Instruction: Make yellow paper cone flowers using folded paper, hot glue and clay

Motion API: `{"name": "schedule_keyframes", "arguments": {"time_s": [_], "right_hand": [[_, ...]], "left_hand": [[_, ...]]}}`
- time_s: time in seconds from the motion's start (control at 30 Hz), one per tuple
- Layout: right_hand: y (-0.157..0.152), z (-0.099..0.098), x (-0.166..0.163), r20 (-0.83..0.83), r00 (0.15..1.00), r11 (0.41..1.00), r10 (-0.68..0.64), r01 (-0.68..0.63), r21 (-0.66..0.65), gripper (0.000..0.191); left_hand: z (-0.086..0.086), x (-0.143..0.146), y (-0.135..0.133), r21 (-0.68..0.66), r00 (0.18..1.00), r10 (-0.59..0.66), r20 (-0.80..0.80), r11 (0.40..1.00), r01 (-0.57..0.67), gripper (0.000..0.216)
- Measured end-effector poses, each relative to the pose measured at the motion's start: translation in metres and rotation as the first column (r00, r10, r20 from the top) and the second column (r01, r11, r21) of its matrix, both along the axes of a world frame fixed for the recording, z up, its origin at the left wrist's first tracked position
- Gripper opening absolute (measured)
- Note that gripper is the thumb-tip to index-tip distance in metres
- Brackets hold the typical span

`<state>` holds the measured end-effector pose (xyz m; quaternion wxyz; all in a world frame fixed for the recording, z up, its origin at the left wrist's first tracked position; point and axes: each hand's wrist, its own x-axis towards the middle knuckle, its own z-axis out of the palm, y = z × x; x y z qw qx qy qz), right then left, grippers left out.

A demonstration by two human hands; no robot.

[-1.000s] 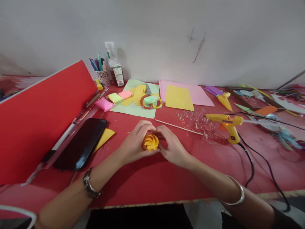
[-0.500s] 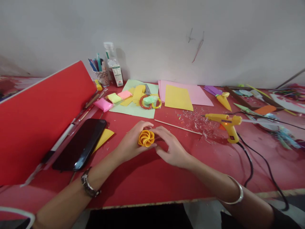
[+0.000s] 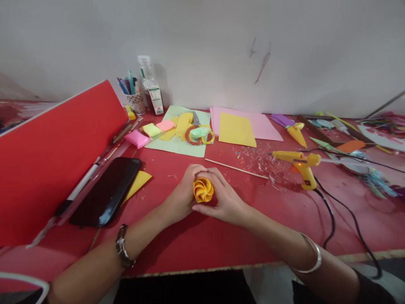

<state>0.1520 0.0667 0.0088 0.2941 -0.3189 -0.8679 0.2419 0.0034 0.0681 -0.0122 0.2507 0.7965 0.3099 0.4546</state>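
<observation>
A yellow paper flower (image 3: 203,190) with swirled, overlapping petals faces up between my two hands, above the red table (image 3: 177,253). My left hand (image 3: 183,192) is closed around its left side, fingers curled behind it. From the right, my right hand (image 3: 226,198) wraps the flower, with the thumb below it and the fingers over its far side. The fingertips of both hands meet behind the flower and are partly hidden. Just beyond my hands lies a thin wooden stick (image 3: 236,168).
At right, a yellow glue gun (image 3: 300,162) with its light on trails a black cable (image 3: 330,211). A black phone (image 3: 107,192) and a red board (image 3: 60,160) are at left. Behind lie yellow paper (image 3: 237,130), green paper (image 3: 177,147), a bottle (image 3: 153,93) and a pen cup (image 3: 135,102).
The flower has shifted a little to the right and nearer to me. My right hand has closed around it, and my left hand has moved right along with it.
</observation>
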Motion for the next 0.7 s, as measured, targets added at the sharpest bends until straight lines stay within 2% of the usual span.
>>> {"name": "schedule_keyframes", "arguments": {"time_s": [0.1, 0.23, 0.43, 0.7], "right_hand": [[0.0006, -0.0005, 0.0003, -0.023, 0.999, 0.999, -0.031, 0.031, 0.033, 0.042], [0.0007, 0.0025, 0.0016, -0.082, 0.996, 0.996, -0.035, 0.041, 0.074, 0.033], [-0.0006, 0.005, 0.0034, -0.135, 0.991, 0.992, 0.003, 0.014, 0.128, 0.033], [-0.001, 0.0074, 0.0022, -0.135, 0.991, 0.991, 0.02, -0.002, 0.133, 0.037]], "left_hand": [[0.003, 0.0005, -0.0016, 0.007, 0.999, -0.017, -0.043, 1.0, 0.018, 0.04], [0.0035, -0.002, 0.0002, -0.068, 1.0, -0.017, -0.017, 0.998, 0.016, 0.044], [0.0075, -0.0048, 0.0036, -0.147, 0.994, -0.048, -0.096, 0.989, 0.034, 0.016], [0.0028, -0.004, 0.0039, -0.137, 0.994, -0.105, -0.03, 0.986, 0.1, 0.01]]}}
